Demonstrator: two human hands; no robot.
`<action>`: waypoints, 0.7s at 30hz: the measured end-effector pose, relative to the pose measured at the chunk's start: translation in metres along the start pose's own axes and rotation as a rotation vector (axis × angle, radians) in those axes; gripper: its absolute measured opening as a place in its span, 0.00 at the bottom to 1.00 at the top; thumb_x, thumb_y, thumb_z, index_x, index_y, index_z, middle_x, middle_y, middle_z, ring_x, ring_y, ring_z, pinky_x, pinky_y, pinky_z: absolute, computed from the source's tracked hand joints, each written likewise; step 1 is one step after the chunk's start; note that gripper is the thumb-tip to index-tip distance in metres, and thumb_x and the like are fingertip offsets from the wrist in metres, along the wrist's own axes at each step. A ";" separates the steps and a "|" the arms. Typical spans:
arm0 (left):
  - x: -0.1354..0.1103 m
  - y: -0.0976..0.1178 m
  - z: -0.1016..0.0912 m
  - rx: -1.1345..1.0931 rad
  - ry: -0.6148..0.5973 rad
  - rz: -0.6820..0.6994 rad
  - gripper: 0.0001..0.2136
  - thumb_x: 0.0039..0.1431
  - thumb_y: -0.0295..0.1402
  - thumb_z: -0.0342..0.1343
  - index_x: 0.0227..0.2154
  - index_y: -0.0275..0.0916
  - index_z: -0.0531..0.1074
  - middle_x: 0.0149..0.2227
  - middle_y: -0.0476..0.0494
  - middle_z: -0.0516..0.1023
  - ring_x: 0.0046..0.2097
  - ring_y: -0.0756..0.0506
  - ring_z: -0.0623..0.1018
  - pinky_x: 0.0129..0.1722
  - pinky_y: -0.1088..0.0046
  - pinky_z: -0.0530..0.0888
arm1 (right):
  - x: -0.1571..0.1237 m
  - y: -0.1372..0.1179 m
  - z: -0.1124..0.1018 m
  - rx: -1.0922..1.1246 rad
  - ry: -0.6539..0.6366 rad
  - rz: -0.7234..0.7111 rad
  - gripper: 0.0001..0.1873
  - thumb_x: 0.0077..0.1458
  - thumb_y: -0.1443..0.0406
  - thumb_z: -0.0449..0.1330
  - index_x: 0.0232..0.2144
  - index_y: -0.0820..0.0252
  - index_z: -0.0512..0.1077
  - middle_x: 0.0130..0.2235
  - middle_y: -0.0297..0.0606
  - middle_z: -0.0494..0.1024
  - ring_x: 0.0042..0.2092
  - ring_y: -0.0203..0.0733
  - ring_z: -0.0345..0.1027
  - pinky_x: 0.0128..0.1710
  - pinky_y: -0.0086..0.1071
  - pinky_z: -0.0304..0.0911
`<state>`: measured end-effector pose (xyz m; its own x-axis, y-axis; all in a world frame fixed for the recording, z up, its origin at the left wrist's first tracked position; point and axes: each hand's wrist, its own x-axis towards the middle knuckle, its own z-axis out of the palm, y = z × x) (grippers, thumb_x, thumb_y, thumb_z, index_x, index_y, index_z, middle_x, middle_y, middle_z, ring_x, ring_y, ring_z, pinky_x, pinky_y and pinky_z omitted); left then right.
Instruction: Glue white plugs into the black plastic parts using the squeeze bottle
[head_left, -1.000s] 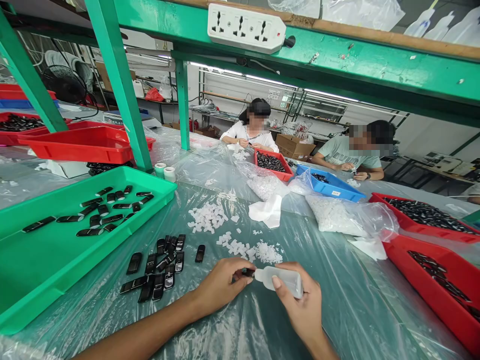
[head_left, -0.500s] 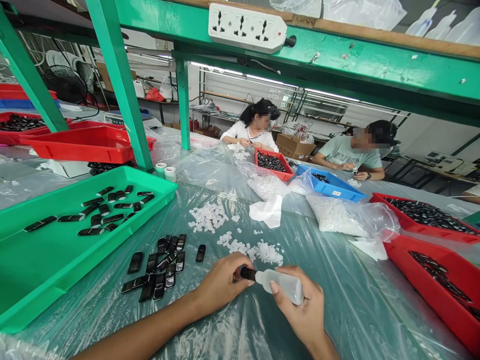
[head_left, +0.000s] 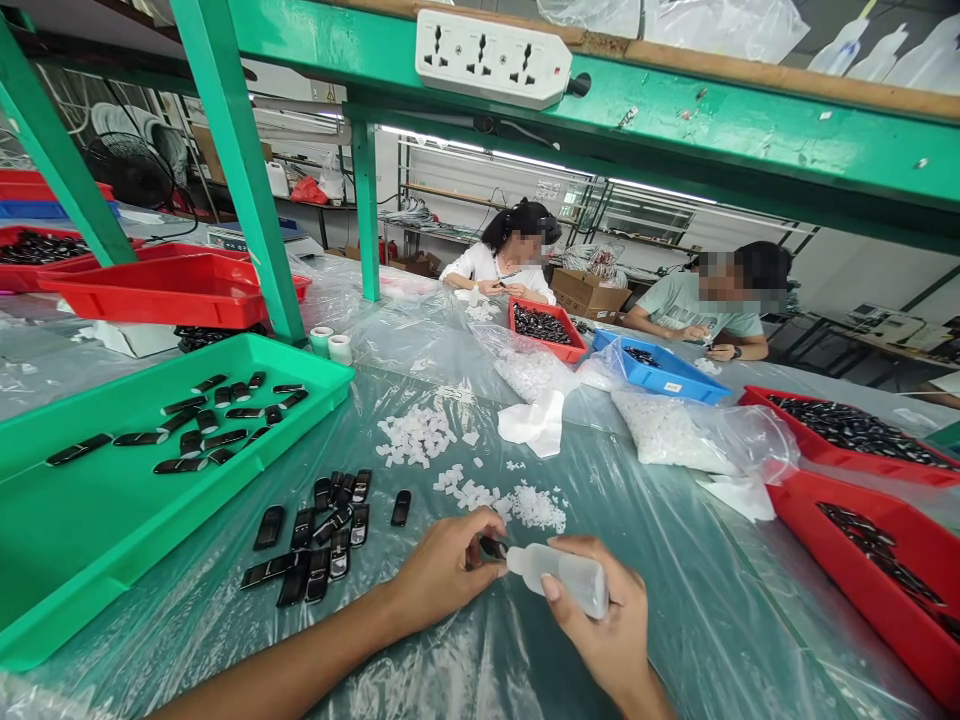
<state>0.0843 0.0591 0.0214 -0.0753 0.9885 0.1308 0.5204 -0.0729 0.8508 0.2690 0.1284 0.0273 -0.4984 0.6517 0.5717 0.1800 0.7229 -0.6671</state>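
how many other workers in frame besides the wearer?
2. One person in a white top sits behind the far red tray; another in a pale green top sits behind the blue tray. The green beam may hide others.

I had both hands low and close in front of me, nearly meeting at the fingertips. My left forearm [head_left: 300,660] ran bare from the lower left corner up to the left hand [head_left: 442,572], which sat knuckles up, its fingers [head_left: 480,528] curled and pinched against the thumb. My right hand [head_left: 604,625] stood up from the bottom edge on a short stretch of wrist [head_left: 641,695]. Its palm was turned toward the left and closed in a wrapped grip, with the thumb [head_left: 551,588] pressed flat and pointing at the left hand.
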 end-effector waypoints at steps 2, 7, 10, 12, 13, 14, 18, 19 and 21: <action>0.000 -0.001 0.001 -0.020 -0.002 0.031 0.12 0.54 0.30 0.55 0.43 0.42 0.70 0.38 0.47 0.75 0.33 0.48 0.73 0.31 0.77 0.67 | -0.001 0.001 0.000 -0.002 0.020 -0.002 0.09 0.48 0.63 0.61 0.35 0.58 0.69 0.29 0.36 0.74 0.27 0.39 0.68 0.24 0.29 0.62; 0.002 0.001 0.001 -0.075 -0.010 0.059 0.12 0.58 0.30 0.51 0.43 0.44 0.74 0.35 0.47 0.77 0.35 0.47 0.74 0.35 0.77 0.69 | -0.001 0.004 0.000 -0.004 0.038 0.016 0.09 0.48 0.63 0.61 0.35 0.58 0.69 0.29 0.36 0.74 0.27 0.39 0.68 0.24 0.29 0.62; 0.002 0.002 -0.001 -0.078 -0.024 0.062 0.12 0.59 0.29 0.51 0.43 0.45 0.74 0.34 0.48 0.78 0.34 0.47 0.75 0.33 0.77 0.69 | -0.001 0.003 0.000 0.013 0.031 0.048 0.09 0.49 0.63 0.60 0.35 0.58 0.69 0.29 0.35 0.73 0.26 0.38 0.67 0.23 0.28 0.61; 0.002 0.003 -0.002 -0.070 -0.018 0.067 0.13 0.58 0.28 0.52 0.43 0.45 0.74 0.34 0.49 0.79 0.33 0.47 0.75 0.32 0.78 0.68 | -0.001 0.002 0.001 0.028 0.028 0.058 0.09 0.50 0.62 0.60 0.35 0.58 0.69 0.29 0.35 0.73 0.26 0.37 0.67 0.23 0.28 0.61; 0.002 0.002 -0.002 -0.066 -0.010 0.065 0.13 0.58 0.28 0.52 0.43 0.45 0.75 0.34 0.49 0.79 0.33 0.47 0.76 0.31 0.78 0.68 | -0.001 0.002 0.001 0.037 0.028 0.060 0.09 0.50 0.62 0.60 0.35 0.58 0.69 0.29 0.35 0.73 0.26 0.37 0.67 0.23 0.28 0.61; 0.002 0.002 -0.001 -0.063 -0.003 0.062 0.12 0.57 0.28 0.52 0.43 0.45 0.75 0.35 0.49 0.79 0.33 0.47 0.76 0.31 0.78 0.68 | -0.001 0.002 0.002 0.046 0.027 0.063 0.09 0.50 0.62 0.59 0.35 0.58 0.69 0.29 0.35 0.73 0.26 0.37 0.67 0.23 0.27 0.61; 0.002 0.000 -0.001 -0.031 0.006 0.055 0.12 0.57 0.29 0.53 0.42 0.44 0.75 0.36 0.48 0.79 0.34 0.46 0.76 0.32 0.78 0.68 | 0.000 0.001 0.003 0.064 0.007 0.086 0.09 0.51 0.61 0.59 0.35 0.58 0.69 0.29 0.36 0.74 0.27 0.38 0.67 0.23 0.27 0.62; 0.002 -0.001 0.000 -0.012 0.011 0.055 0.11 0.57 0.29 0.53 0.41 0.44 0.75 0.36 0.48 0.79 0.34 0.46 0.76 0.32 0.78 0.68 | 0.000 0.002 0.003 0.063 -0.001 0.091 0.09 0.51 0.61 0.59 0.35 0.58 0.69 0.29 0.36 0.74 0.27 0.38 0.67 0.23 0.27 0.61; 0.002 -0.001 0.000 0.031 0.026 0.055 0.10 0.57 0.29 0.53 0.40 0.43 0.75 0.36 0.48 0.79 0.34 0.46 0.75 0.32 0.78 0.68 | 0.001 0.002 0.003 0.060 -0.008 0.095 0.09 0.50 0.61 0.59 0.35 0.58 0.69 0.29 0.36 0.74 0.27 0.38 0.68 0.23 0.28 0.62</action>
<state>0.0833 0.0607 0.0211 -0.0677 0.9793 0.1908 0.5508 -0.1227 0.8256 0.2664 0.1297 0.0254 -0.4886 0.7142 0.5011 0.1752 0.6430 -0.7456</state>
